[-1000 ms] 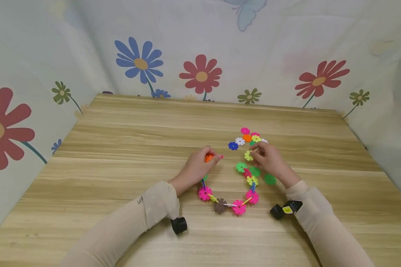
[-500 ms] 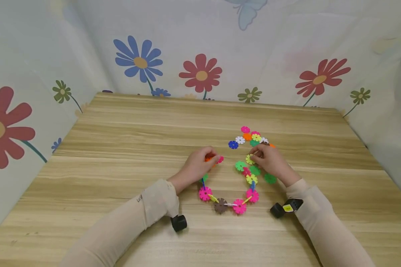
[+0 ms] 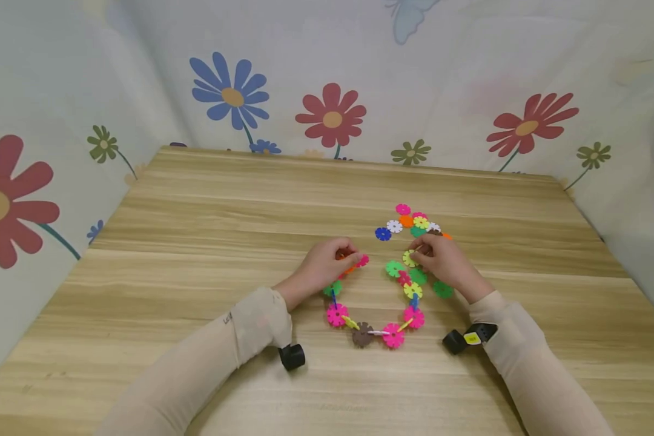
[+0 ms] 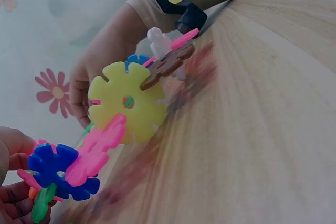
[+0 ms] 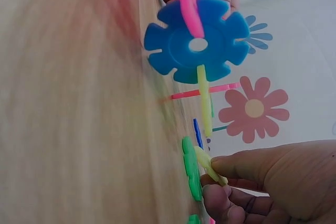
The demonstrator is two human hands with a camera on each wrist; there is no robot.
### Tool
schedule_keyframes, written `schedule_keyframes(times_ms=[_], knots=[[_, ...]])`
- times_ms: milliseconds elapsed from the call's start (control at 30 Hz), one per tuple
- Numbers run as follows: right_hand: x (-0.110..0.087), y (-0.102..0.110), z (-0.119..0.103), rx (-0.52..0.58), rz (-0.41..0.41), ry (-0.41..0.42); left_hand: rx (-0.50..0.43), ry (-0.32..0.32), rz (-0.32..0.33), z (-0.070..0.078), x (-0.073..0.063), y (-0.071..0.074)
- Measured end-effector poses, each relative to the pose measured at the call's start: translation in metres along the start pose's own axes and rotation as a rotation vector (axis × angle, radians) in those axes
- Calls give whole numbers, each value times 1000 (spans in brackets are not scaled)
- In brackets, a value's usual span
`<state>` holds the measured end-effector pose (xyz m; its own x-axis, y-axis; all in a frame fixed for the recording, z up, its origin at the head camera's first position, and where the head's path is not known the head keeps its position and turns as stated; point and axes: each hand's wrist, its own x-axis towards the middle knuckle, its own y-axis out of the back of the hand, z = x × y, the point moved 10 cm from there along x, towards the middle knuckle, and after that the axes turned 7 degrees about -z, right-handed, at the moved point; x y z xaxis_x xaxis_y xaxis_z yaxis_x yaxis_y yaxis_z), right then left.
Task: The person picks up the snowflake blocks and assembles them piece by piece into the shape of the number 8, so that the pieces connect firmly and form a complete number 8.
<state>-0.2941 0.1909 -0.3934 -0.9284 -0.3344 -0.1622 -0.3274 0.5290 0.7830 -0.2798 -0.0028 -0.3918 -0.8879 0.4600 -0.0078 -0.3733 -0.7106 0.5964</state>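
A curved chain of slotted plastic snowflake discs lies on the table in the head view, with a brown disc [image 3: 362, 335] and a pink disc [image 3: 393, 336] at its near side. My left hand [image 3: 327, 265] pinches the chain's left end, where an orange disc is mostly covered and a pink disc [image 3: 363, 260] shows past the fingertips. Between thumb and fingers, my right hand [image 3: 445, 264] pinches a yellow snowflake disc [image 5: 209, 166]. It sits close beside a green disc [image 3: 395, 269] at the chain's right end; whether they are joined I cannot tell.
Loose discs lie beyond the right hand, among them a blue disc [image 3: 383, 234], a white disc [image 3: 395, 226] and an orange disc [image 3: 406, 221]. Another green disc [image 3: 443, 289] rests below the right hand. A flower-printed cloth [image 3: 441, 91] stands behind the wooden table [image 3: 240, 206].
My right hand has brought the yellow disc slightly nearer to me, toward the chain's right end. My left hand has barely moved; more of its pink disc shows than a second ago.
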Motion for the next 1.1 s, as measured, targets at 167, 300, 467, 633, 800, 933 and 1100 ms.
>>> schedule_keyframes(times_ms=[167,300,467,633,800,933,1100], knots=[[-2,2,0,-22,8,6,5,-6,-16,2,2,1],[-2,3,0,-44,11,8,7,0,-23,0,3,0],[-3,5,-4,-83,30,17,7,25,-43,-4,3,1],[-3,5,-6,-109,39,35,16,33,-63,-6,2,3],[-2,5,-7,-115,40,38,32,23,-58,-6,3,5],[-2,5,-7,-122,38,39,35,21,-52,-6,3,5],[-2,6,-8,-127,34,48,33,13,-49,-4,2,5]])
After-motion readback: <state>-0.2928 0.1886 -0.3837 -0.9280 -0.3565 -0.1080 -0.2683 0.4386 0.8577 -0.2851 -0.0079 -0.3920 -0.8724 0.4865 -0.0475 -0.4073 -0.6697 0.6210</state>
